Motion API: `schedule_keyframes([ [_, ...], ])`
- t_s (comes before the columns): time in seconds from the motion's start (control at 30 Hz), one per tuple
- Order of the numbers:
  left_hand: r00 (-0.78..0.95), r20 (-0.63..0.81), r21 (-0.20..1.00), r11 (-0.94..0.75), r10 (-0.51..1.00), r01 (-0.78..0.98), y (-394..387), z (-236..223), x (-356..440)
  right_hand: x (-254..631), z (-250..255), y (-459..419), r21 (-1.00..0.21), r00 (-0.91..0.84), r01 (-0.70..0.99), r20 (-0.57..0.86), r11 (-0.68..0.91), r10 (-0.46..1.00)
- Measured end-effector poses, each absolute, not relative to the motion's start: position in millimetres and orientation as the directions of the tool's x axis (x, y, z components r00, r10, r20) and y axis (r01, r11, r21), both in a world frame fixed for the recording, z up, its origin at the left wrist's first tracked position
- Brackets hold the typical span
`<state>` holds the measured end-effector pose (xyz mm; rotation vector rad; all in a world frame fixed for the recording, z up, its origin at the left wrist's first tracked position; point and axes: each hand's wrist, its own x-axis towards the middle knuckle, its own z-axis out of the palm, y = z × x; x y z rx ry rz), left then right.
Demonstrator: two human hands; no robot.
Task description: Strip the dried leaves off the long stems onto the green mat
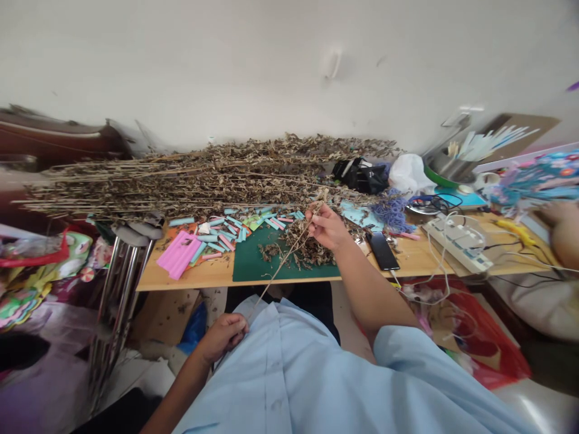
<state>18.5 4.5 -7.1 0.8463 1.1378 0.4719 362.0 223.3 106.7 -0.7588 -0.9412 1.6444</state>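
Note:
A long thin dried plant stalk (279, 269) slants between my two hands. My left hand (227, 333) is closed around its lower end, close to my shirt. Farther up, my right hand (326, 226) pinches the stalk near its leafy top, above the table. Beneath the right hand lies a heap of crumbled dry leaves (312, 256) on a green cutting mat (248, 260). Behind them, a wide pile of dried leafy stalks (217, 181) runs along the wall.
Pale blue and pink paper rolls (220, 232) and a pink plastic piece (180, 253) lie left on the wooden table (151, 280). A black phone (383, 251) and a power strip (458, 244) with cables are at right. Metal crutches (118, 283) lean at the left edge.

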Motion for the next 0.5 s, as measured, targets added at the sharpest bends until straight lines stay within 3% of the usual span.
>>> schedule_keyframes([
  [0.5, 0.389, -0.601, 0.771, 0.634, 0.698, 0.054, 5.0, -7.0, 18.8, 358.4, 102.1, 222.1, -0.833, -0.205, -0.527, -0.065, -0.167, 0.976],
])
